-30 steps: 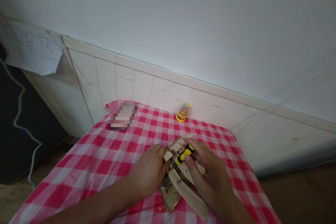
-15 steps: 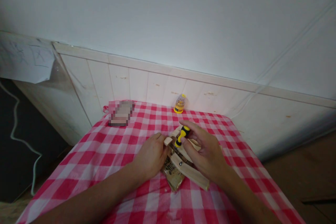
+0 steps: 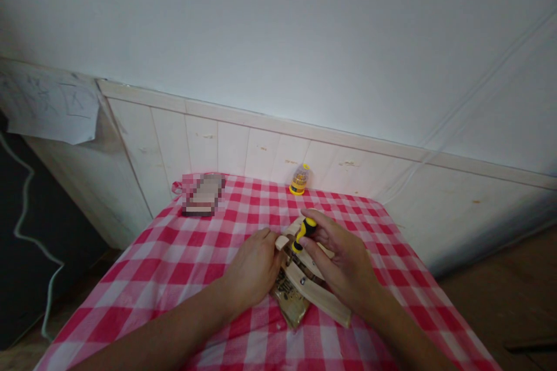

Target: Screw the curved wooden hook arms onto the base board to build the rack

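Note:
My right hand [image 3: 342, 255] grips a yellow and black screwdriver [image 3: 303, 234], its handle tilted and its lower end down at a pale wooden assembly [image 3: 322, 295]. The assembly is made of shaped wooden pieces with small dark metal fasteners. My left hand [image 3: 255, 266] is closed around the assembly's left end, beside a rounded wooden tip [image 3: 282, 242]. Under the wood lies a shiny gold-brown packet [image 3: 292, 307] with dark print. The screwdriver's tip and parts of the wood are hidden by my fingers.
A red and white checked cloth [image 3: 183, 278] covers the table. A yellow-based clear case of bits [image 3: 299, 179] stands near the white panelled wall [image 3: 235, 142]. A blurred-out flat device [image 3: 203, 194] lies at the back left. Paper [image 3: 52, 107] hangs at the left.
The whole view has shifted slightly, so things sit a little lower. My right hand stays on the screwdriver, its handle turned slightly; my left hand keeps its hold.

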`<state>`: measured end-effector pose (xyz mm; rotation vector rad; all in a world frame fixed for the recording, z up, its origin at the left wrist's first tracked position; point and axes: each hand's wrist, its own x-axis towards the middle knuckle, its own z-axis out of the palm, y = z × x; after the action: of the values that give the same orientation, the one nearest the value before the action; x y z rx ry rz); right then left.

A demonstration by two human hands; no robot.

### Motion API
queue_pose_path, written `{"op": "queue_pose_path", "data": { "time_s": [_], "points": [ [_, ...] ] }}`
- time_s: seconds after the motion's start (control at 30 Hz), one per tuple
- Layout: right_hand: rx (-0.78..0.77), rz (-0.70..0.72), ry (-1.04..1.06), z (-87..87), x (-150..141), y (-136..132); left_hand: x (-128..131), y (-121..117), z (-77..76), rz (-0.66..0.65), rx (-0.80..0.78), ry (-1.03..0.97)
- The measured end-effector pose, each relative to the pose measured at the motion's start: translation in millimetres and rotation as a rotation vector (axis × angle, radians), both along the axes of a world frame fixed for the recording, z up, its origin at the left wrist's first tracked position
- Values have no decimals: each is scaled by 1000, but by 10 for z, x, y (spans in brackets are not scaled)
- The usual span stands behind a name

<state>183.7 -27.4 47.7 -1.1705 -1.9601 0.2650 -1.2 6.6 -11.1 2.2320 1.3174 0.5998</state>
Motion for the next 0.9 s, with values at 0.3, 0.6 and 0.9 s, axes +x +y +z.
{"op": "queue_pose_path", "data": {
  "time_s": [0.3,0.6,0.9],
  "points": [
    [-68,0,76,-34,-28,-6,2,-1,4,3,-10,6],
    [-22,51,81,-74,-30,39,6,0,0,1,-26,-22],
    [33,4,-39,51,-40,-17,18,-4,11,12,-22,-24]
  ]
}}
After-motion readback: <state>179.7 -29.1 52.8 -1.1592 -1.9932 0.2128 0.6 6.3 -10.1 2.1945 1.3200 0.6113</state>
